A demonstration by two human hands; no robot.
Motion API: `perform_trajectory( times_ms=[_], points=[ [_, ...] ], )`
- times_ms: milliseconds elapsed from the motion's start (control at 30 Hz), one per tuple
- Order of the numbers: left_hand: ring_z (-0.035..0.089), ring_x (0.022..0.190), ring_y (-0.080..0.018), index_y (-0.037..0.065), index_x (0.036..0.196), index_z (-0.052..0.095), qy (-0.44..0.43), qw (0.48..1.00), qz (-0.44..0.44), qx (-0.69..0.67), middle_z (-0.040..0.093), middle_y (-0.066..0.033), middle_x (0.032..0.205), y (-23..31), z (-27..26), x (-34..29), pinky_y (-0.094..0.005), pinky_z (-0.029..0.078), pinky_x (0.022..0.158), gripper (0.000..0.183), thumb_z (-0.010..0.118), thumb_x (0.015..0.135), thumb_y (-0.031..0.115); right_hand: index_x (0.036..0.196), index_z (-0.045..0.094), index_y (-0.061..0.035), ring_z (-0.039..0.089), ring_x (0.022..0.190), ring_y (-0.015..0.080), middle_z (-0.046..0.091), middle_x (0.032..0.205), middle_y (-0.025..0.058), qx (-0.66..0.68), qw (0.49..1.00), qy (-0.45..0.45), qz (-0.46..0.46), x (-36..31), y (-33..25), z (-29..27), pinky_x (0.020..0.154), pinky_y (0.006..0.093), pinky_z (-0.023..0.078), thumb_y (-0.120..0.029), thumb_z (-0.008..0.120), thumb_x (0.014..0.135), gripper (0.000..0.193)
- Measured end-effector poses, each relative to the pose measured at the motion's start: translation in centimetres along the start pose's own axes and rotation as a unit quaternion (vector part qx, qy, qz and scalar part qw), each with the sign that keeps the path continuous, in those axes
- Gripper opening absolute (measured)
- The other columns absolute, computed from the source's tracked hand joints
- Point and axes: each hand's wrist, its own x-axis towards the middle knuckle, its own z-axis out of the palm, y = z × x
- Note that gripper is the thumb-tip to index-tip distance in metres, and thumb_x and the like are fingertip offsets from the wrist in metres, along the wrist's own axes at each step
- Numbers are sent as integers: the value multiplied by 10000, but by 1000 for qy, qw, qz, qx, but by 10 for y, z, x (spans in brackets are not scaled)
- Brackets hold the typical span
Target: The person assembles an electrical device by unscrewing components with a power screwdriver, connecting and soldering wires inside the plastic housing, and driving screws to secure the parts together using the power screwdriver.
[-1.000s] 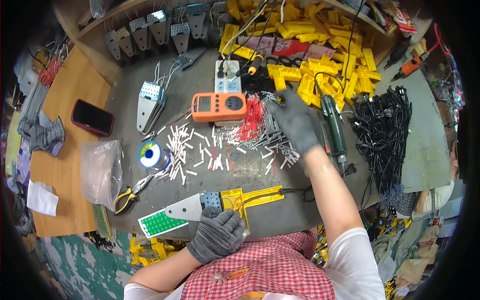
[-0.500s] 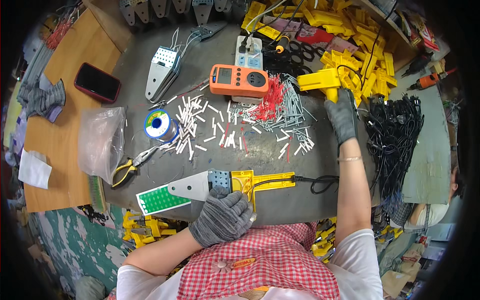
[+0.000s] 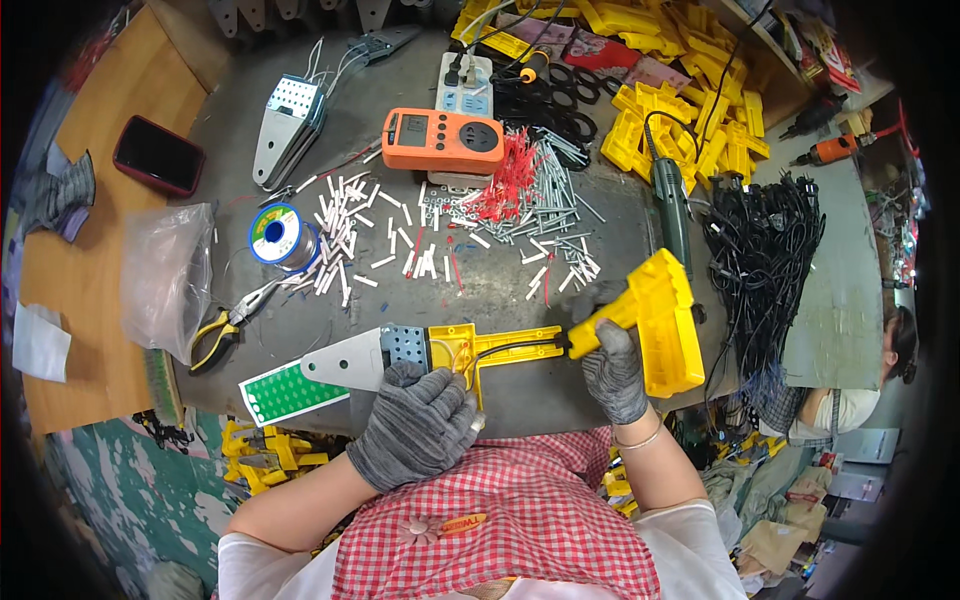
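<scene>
The yellow handle shell (image 3: 655, 325) sits at lower right of centre in the frame, held in the gloved right hand (image 3: 612, 368), whose grip is closed around the shell's lower left end. The shell's long axis runs on a slant, from that end up and to the right, and it appears lifted a little off the counter (image 3: 520, 395), though the fisheye view makes the height hard to judge. The open half-assembled tool (image 3: 400, 355) lies directly to the left of it, its long axis nearly level across the frame: green sleeve at far left, grey blade, then the yellow frame whose right tip comes just short of the shell. A black cord (image 3: 520, 345) runs along that frame toward the right hand.

The gloved left hand (image 3: 418, 425) is nearer the tool and presses down on its yellow middle, fingers curled over the lower edge, a closed grip pinning it to the counter. Both forearms enter from the bottom of the frame, the right one reaching up and slightly outward, the left bent in close to the body.
</scene>
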Motion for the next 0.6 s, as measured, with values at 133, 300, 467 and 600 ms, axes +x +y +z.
perform_trajectory(
  times_ms=[133,300,467,600],
  points=[
    [639,970,-241,90,894,721,-16,1000,0,3,684,-77,993,2,-1,-4,-463,436,772,252,697,751,297,1238,551,-43,602,964,224,610,1069,87,-104,979,-136,109,-1,-25,7,883,376,494,-268,684,888,437],
    [596,1203,-203,143,1003,726,-25,987,17,156,700,-14,1144,-1,32,-45,-544,283,1084,293,646,804,343,1164,584,-58,542,1098,379,586,1148,181,-340,841,-380,-180,25,-43,44,1012,480,403,-235,764,668,557],
    [590,1182,-213,108,1108,662,51,995,67,54,656,-93,1192,-10,-29,-54,-560,346,1021,364,646,819,328,1216,615,-107,573,1084,349,616,1146,139,-317,830,-429,-163,24,-25,38,986,451,435,-214,810,650,608],
    [607,1043,-335,41,1182,637,112,981,-99,-124,637,-182,1105,-45,-44,23,-531,417,933,541,712,789,404,1247,629,-127,616,1014,324,657,1122,112,-323,854,-381,-148,27,-26,39,933,428,478,-236,813,678,608]
  ],
)
